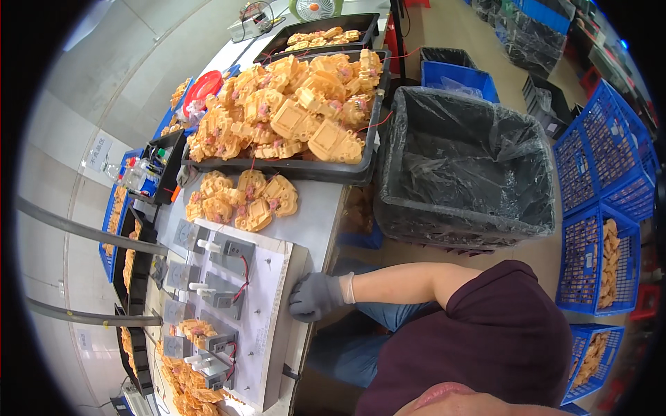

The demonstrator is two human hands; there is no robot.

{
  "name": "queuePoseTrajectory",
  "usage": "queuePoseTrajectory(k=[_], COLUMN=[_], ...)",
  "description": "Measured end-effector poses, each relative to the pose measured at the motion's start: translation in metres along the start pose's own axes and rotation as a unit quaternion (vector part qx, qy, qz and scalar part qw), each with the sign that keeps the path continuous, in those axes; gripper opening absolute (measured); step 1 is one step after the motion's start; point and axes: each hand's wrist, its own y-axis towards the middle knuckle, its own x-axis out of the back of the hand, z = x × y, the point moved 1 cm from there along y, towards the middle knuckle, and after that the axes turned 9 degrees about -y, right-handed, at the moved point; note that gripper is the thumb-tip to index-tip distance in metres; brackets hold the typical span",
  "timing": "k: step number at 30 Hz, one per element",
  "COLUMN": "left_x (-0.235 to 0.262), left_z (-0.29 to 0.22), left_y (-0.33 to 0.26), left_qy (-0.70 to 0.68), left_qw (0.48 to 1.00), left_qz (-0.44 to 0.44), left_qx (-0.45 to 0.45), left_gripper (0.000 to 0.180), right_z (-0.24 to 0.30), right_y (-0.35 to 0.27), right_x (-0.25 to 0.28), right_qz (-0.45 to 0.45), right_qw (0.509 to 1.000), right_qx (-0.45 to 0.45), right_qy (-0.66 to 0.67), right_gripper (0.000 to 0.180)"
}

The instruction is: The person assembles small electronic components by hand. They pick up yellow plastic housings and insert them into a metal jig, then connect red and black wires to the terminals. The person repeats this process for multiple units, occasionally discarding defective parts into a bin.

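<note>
Head view: black tray [305,172] full of orange parts [333,141]

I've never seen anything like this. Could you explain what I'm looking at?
There is no robot here, only a person at work. The single picture comes from a wide camera on that person's head, so straight edges look bent. The right hand, in a gray glove, is at the edge of a white board on the table. Its fingers are curled; I cannot tell whether it holds anything. The left hand is out of view. On the board sit gray blocks with red wires. Beyond it lies a small pile of orange parts, then a black tray heaped with more. Beside the table stands a plastic-lined bin.
</note>
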Motion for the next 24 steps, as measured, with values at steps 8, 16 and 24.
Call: queuePoseTrajectory(k=[8, 16, 24], left_x=[-0.057, -0.109, -0.088], left_z=[0.083, 0.190, 0.272], left_y=[-0.057, -0.157, -0.296], left_qy=[0.038, 0.096, 0.157], left_qw=[0.989, 0.909, 0.728], left_qz=[0.067, 0.198, 0.359], left_qx=[0.124, 0.355, 0.563], left_gripper=[0.047, 0.048, 0.049], right_z=[-0.002, -0.002, -0.008], right_y=[-0.005, -0.005, -0.031], right_x=[-0.006, 0.000, 0.045], right_qz=[-0.030, -0.022, -0.103], right_qw=[0.999, 0.998, 0.812], right_qx=[0.002, -0.020, -0.307], right_qy=[0.023, 0.054, 0.486], right_gripper=[0.015, 0.014, 0.023])
